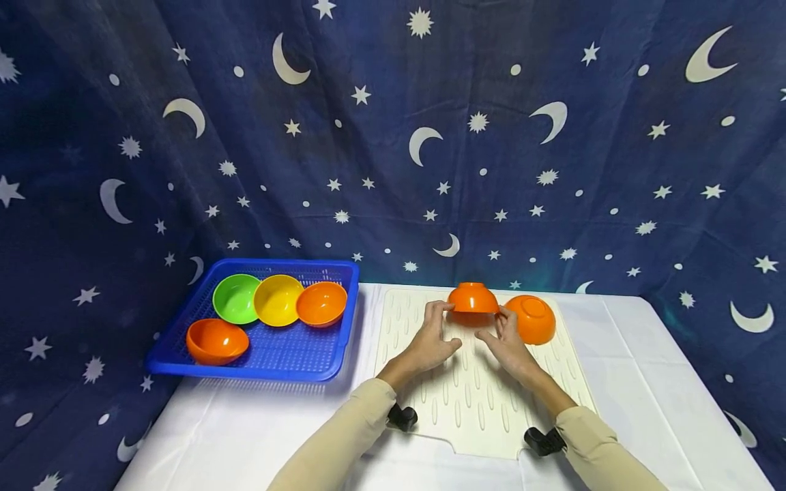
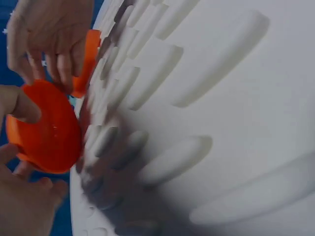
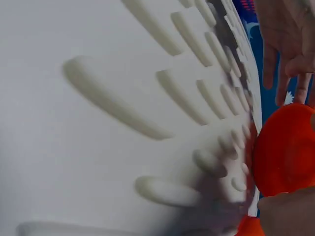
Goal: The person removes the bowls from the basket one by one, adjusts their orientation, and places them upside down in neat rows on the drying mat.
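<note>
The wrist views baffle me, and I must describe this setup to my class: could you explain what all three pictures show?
There is no machine, only a person's bare hands: the left hand and the right hand. The wide picture comes from a camera worn on the head, looking forward and down. The other two come from a camera on each wrist, so the cream mat looks large and tilted. The mat lies on a white cloth; left of it sits a blue basket holding a green bowl, a yellow bowl and two orange ones. Together, the hands hold an upturned orange bowl at the mat's far end; a second upturned bowl is beside it, on the right.
</note>
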The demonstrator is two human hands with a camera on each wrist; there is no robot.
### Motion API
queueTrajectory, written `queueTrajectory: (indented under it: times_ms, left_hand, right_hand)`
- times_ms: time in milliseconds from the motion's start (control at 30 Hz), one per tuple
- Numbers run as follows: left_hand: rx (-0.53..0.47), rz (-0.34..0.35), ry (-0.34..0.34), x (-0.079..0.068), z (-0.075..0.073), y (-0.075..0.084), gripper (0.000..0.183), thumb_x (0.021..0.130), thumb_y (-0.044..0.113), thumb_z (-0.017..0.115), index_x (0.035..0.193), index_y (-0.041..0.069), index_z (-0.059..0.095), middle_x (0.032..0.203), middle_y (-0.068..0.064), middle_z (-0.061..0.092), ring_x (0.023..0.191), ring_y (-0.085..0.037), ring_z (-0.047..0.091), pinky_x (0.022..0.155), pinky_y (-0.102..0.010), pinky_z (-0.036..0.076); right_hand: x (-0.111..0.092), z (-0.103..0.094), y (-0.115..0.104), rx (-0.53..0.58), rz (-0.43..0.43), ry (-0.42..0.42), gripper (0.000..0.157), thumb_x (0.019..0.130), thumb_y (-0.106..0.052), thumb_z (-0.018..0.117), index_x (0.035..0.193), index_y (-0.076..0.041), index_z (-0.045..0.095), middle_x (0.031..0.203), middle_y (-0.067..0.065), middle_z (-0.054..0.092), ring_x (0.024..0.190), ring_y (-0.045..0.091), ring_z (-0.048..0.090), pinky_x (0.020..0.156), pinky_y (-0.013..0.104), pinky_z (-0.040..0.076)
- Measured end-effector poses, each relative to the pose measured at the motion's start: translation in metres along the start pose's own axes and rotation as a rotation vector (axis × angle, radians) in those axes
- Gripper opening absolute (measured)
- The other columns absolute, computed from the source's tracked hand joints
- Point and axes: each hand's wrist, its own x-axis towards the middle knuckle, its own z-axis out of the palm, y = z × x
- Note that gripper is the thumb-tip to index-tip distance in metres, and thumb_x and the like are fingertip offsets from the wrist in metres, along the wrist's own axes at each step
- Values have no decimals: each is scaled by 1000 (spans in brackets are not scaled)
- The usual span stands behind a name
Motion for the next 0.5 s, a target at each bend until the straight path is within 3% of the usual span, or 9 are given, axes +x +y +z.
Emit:
queueTrajectory:
  times_ms: [133, 233, 333, 400, 500]
  left_hand:
    - [107, 4, -42, -6, -3, 1, 67, 93, 11, 66, 151, 2, 34, 159, -12, 23, 138, -28, 38, 110, -41, 38]
    - [135, -23, -67, -11, -2, 0, 65, 93, 15, 66, 150, -2, 37, 160, -13, 24, 114, -20, 53, 97, -35, 48]
    - [115, -69, -78, -16, 0, -2, 56, 94, 16, 65, 143, -2, 48, 159, -14, 29, 99, -19, 57, 91, -35, 50]
    - [109, -90, -85, -17, 1, -4, 41, 94, 17, 64, 131, 2, 58, 159, -14, 32, 111, -22, 59, 99, -40, 48]
    - [109, -80, -94, -17, 2, -5, 17, 94, 15, 64, 109, 8, 67, 159, -17, 35, 136, -33, 46, 112, -49, 36]
  right_hand:
    - [-7, 4, 3, -115, 24, -11, 90, 102, -22, 59, 156, 5, -7, 163, 31, -7, 151, 43, -1, 119, 55, 10]
    - [-14, 11, 3, -245, 55, 7, 91, 100, -25, 58, 156, 9, -5, 158, 34, 1, 148, 48, 8, 117, 62, 15]
    - [-15, 18, 2, -331, 72, 32, 92, 96, -24, 59, 153, 17, -1, 147, 34, 9, 139, 49, 14, 113, 65, 21]
    - [-16, 21, 1, -365, 80, 41, 91, 95, -23, 58, 152, 20, 2, 143, 34, 13, 136, 47, 13, 112, 65, 22]
    - [-15, 21, 2, -389, 79, 40, 89, 94, -23, 57, 151, 20, 3, 143, 35, 17, 137, 48, 12, 111, 67, 22]
